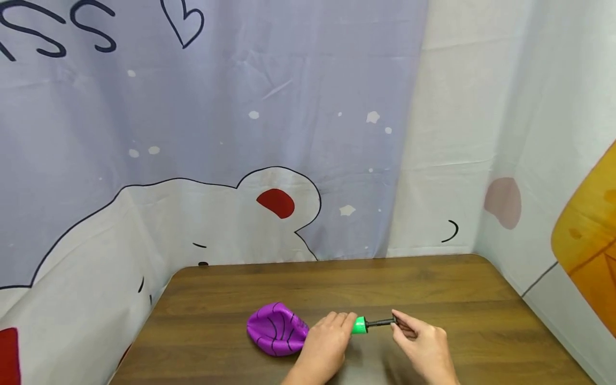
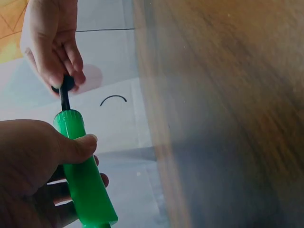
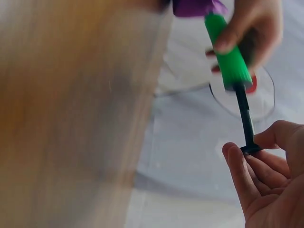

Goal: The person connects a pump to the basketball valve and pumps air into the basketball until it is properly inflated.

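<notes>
My left hand [image 1: 326,342] grips the green barrel of a small hand pump [image 1: 359,325], its thumb lying along the barrel in the left wrist view. The black rod [image 3: 244,116] stands partly drawn out of the barrel. At the rod's end, the fingers and thumb of my right hand [image 1: 424,342] pinch the small black handle [image 3: 251,149]. A purple, crumpled, partly deflated ball [image 1: 275,330] with black lines lies just left of my left hand. In the right wrist view the pump's far end meets the purple ball [image 3: 195,6]; the left hand hides this joint in the head view.
The work is over a brown wood-grain table [image 1: 216,299] with rounded far corners. Printed cloth [image 1: 356,160] with cartoon drawings hangs behind the table and along its sides.
</notes>
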Motion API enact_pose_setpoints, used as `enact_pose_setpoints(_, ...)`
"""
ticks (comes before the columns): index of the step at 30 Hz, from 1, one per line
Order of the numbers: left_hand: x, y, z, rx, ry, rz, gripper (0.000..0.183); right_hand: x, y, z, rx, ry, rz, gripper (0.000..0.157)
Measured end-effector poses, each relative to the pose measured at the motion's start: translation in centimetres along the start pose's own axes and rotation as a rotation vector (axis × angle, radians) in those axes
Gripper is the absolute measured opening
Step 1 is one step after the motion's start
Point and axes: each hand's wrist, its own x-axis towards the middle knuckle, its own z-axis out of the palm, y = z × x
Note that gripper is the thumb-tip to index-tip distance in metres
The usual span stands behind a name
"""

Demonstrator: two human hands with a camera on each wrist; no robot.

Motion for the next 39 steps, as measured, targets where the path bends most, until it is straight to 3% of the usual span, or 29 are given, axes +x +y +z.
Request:
enact_pose_setpoints(6, 0.1, -0.3, -0.1, 0.009, 0.029, 0.002, 0.053, 1.0, 1.2, -2.9, -0.089, 0.034, 0.11, 0.028)
enact_pose_setpoints(10, 0.1, -0.4, -0.1, 0.019, 0.05, 0.009, 0.053, 1.0, 1.6, -3.4, -0.113, 0.048, 0.101, 0.027)
enact_pose_setpoints(20, 0.5, 0.2, 0.3, 0.094, 0.043, 0.03, 0.057, -0.1, 0.0, 0.1, -0.098, 0.093, -0.101, 0.032)
enact_pose_setpoints(25, 0.6, 0.3, 0.4, 0.118, 0.086, 0.052, 0.053, -0.6, -1.1, 2.5, -0.037, 0.045, -0.141, 0.033)
enact_pose_setpoints(33, 0.8, -0.1, 0.9, 0.076, 0.124, 0.035, 0.051, 0.0, -0.4, 2.3, 0.084, 0.046, -0.106, 0.033)
enact_pose_setpoints(39, 1.0, -0.4, 1.2, 0.056, 0.087, 0.021, 0.054, 1.2, 1.8, -0.3, 0.009, 0.046, 0.06, 0.026)
